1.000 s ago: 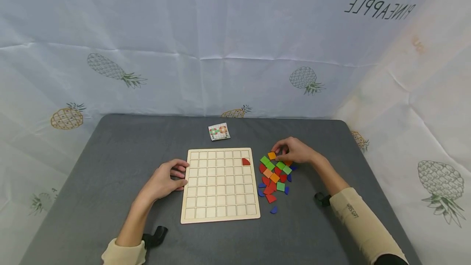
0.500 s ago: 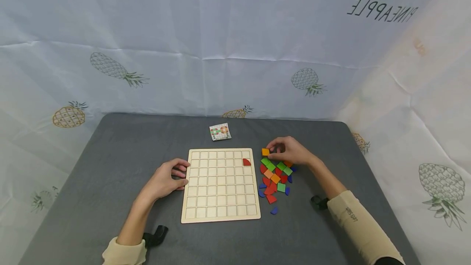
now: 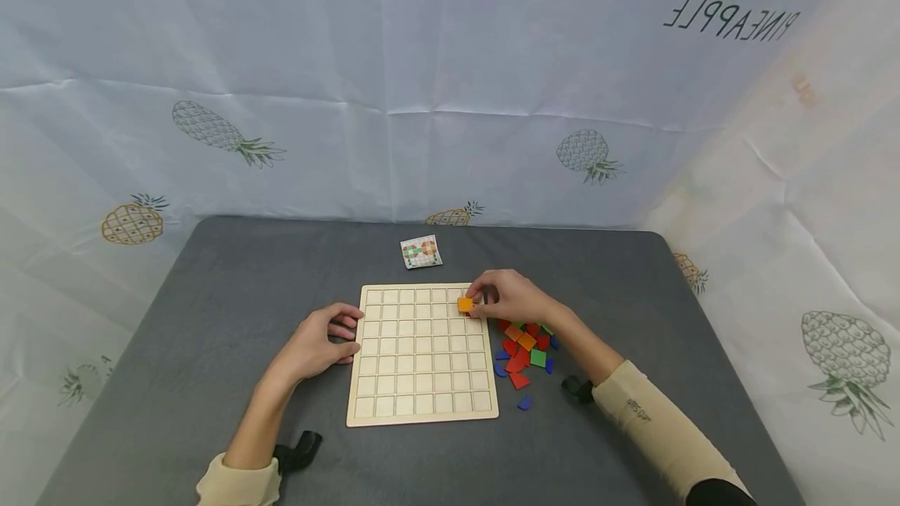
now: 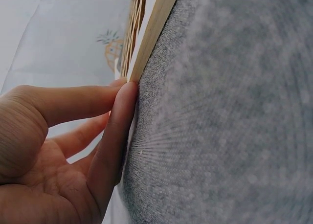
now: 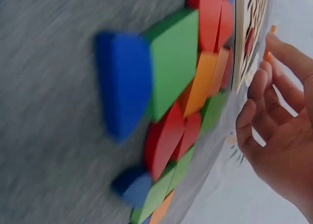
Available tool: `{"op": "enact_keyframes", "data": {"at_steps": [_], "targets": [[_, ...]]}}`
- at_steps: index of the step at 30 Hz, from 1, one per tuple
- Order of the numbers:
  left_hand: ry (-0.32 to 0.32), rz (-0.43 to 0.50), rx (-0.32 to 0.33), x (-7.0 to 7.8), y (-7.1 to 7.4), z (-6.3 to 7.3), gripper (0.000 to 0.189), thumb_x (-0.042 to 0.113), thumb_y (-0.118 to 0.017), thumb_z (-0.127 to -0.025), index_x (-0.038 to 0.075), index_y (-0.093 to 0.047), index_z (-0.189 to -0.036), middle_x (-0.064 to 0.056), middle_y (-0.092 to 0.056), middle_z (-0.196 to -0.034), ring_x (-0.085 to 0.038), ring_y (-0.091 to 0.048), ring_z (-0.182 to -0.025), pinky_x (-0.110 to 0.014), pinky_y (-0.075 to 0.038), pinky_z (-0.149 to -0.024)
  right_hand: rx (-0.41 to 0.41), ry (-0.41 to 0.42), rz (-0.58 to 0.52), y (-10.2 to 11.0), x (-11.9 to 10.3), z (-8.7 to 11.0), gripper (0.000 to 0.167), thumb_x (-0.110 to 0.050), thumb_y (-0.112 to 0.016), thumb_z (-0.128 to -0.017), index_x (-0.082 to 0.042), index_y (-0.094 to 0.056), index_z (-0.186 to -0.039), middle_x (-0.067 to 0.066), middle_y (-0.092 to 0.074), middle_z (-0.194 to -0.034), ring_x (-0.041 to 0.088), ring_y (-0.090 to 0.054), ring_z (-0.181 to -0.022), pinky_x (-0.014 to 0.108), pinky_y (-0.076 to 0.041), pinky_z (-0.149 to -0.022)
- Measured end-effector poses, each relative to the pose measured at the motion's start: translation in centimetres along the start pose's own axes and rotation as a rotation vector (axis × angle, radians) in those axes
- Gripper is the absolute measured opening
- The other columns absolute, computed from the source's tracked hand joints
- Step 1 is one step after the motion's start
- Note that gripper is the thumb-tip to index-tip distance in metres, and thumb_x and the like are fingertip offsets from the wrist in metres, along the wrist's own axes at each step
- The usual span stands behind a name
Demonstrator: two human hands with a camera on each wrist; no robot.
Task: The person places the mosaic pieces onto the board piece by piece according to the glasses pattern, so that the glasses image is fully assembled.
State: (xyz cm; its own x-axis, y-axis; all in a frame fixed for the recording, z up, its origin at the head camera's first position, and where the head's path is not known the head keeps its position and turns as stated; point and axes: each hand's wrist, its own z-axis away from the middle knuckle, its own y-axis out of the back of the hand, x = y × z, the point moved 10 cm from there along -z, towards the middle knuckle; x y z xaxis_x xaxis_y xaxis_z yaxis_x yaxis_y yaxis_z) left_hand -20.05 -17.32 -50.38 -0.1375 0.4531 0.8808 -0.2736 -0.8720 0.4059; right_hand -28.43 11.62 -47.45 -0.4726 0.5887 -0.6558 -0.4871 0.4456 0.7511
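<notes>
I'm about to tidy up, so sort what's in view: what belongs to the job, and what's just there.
Part of the job:
Wooden grid board, its edge held by the left hand
Orange square, pinched in the right hand
Loose coloured pieces beside the board
Patterned card beyond the board, probably as a guide

Apparently just surroundings:
Pineapple-print cloth behind the table

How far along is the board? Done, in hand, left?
Looks early. Done: one red piece lies on the grid board. In hand: the right hand pinches an orange square at the board's upper right; the left hand holds its left edge. Left, probably: the loose pieces beside it; most visible cells are bare.
</notes>
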Motion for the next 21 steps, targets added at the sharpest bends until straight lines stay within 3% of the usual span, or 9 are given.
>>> {"op": "enact_keyframes", "data": {"at_steps": [6,21], "targets": [[0.0,0.005,0.004,-0.1,0.0,0.0,0.05,-0.005,-0.08,-0.091,-0.004,-0.063,-0.138,-0.023,-0.062,-0.127,-0.029,-0.067,-0.107,-0.032,-0.068,-0.071,-0.016,-0.016,0.062,-1.0,-0.8,-0.9,0.023,-0.025,-0.085,-0.096,-0.011,-0.079,-0.114,0.001,-0.072,-0.1,0.003,-0.055,-0.073,0.02,-0.049,-0.065],[0.003,-0.013,0.004,0.0,0.0,0.1,0.049,-0.005,-0.08,-0.092,-0.003,-0.063,-0.138,-0.023,-0.061,-0.127,-0.029,-0.067,-0.106,-0.032,-0.068,-0.07,-0.026,-0.012,0.062,-1.3,-0.9,-1.0,0.021,-0.026,-0.083,-0.098,-0.012,-0.08,-0.113,0.002,-0.072,-0.103,0.003,-0.055,-0.075,0.019,-0.049,-0.065]]}}
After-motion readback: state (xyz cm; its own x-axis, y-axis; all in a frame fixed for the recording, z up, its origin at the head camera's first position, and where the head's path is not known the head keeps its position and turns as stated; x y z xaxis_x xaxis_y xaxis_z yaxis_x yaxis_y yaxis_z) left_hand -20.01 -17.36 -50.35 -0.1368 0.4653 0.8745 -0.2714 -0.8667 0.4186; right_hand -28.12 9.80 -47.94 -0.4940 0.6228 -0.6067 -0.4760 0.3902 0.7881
